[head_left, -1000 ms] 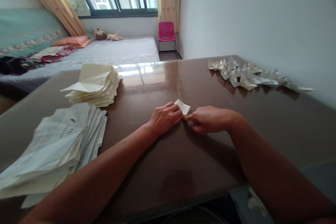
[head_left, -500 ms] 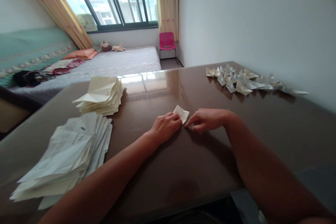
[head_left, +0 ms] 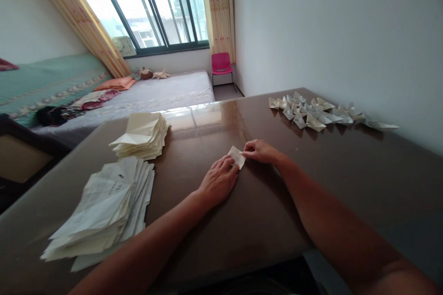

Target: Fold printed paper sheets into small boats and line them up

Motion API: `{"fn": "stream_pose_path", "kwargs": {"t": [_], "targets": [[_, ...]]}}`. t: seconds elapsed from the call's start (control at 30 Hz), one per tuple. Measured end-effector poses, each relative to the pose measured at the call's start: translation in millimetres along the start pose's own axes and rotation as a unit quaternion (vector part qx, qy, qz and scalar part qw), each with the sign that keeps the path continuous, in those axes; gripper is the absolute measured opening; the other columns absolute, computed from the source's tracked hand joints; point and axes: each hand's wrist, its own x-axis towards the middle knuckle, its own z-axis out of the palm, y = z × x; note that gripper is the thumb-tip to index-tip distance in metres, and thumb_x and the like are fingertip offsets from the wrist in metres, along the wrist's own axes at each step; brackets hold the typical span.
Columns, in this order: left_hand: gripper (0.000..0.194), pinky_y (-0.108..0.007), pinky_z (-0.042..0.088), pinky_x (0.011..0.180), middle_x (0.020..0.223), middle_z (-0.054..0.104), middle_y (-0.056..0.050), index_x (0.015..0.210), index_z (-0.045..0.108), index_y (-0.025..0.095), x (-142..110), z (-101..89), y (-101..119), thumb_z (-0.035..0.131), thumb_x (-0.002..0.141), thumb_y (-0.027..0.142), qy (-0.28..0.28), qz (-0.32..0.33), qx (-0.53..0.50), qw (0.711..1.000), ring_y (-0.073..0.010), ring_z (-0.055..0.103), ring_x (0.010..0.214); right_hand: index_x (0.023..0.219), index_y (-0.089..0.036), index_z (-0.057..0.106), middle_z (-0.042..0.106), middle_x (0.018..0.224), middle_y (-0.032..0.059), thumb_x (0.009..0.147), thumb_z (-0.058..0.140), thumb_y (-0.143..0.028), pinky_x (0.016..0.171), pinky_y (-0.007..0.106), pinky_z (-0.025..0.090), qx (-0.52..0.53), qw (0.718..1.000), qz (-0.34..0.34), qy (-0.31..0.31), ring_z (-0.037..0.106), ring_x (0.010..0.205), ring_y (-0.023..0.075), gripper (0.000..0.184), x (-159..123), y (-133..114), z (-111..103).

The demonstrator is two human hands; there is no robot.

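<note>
A small square of folded paper (head_left: 237, 156), off-white with faint print, lies on the brown table in front of me. My left hand (head_left: 221, 176) rests flat over its left side, fingers stretched out and pressing it to the tabletop. At the opposite edge, my right hand (head_left: 259, 151) pinches the paper's right corner between thumb and index finger, the other fingers curled in. The paper's left part is hidden beneath my left fingertips.
Two paper stacks stand on the left, a cream stack (head_left: 143, 136) behind a whiter printed stack (head_left: 104, 207). Several folded paper shapes (head_left: 308, 113) cluster at the back right of the glossy table (head_left: 200, 133). Beyond are a bed (head_left: 180, 87) and a pink chair (head_left: 221, 63).
My right hand has gone from pointing at the paper's near corner to pinching its right corner. The left fingers have straightened over the paper. The camera view has tipped up slightly.
</note>
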Motion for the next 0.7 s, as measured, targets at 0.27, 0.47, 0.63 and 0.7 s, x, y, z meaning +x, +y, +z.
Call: {"fn": "stream_pose_path", "kwargs": {"t": [0.27,0.47,0.63,0.7], "targets": [[0.021,-0.041,0.045,0.1,0.118,0.056,-0.007,0.102,0.065,0.024,-4,7.2,-16,0.046,0.093,0.029,0.081,-0.079,-0.114,0.987,-0.0219,0.053,0.113,0.078,-0.016,0.062,0.063,0.067,0.0,0.077,0.061,-0.047,0.055,0.022,0.038,0.125,0.991,-0.055,0.008,0.053,0.06,0.012,0.03,2,4,5],[0.03,-0.029,0.054,0.083,0.114,0.061,-0.01,0.115,0.06,0.018,9,12.7,-42,0.053,0.089,0.033,0.186,-0.216,-0.324,0.902,-0.0178,0.062,0.1,0.081,-0.017,0.061,0.062,0.066,-0.001,0.078,0.061,-0.049,0.054,0.022,0.037,0.167,0.981,-0.075,-0.062,0.049,0.058,0.0108,0.033,2,2,8],[0.026,-0.026,0.055,0.073,0.091,0.07,-0.006,0.097,0.066,0.016,11,12.3,-49,0.052,0.088,0.036,0.141,-0.252,-0.426,0.858,-0.0167,0.067,0.083,0.081,-0.015,0.064,0.061,0.07,0.0007,0.079,0.06,-0.05,0.057,0.023,0.039,0.152,0.982,-0.093,-0.057,0.05,0.063,0.0118,0.035,1,2,7],[0.027,-0.026,0.055,0.071,0.094,0.071,-0.007,0.098,0.066,0.015,9,10.7,-53,0.051,0.088,0.036,0.136,-0.242,-0.469,0.839,-0.0174,0.067,0.085,0.082,-0.014,0.064,0.06,0.071,0.0008,0.08,0.059,-0.05,0.057,0.023,0.039,0.148,0.982,-0.096,-0.066,0.049,0.063,0.0117,0.036,1,2,5]]}}
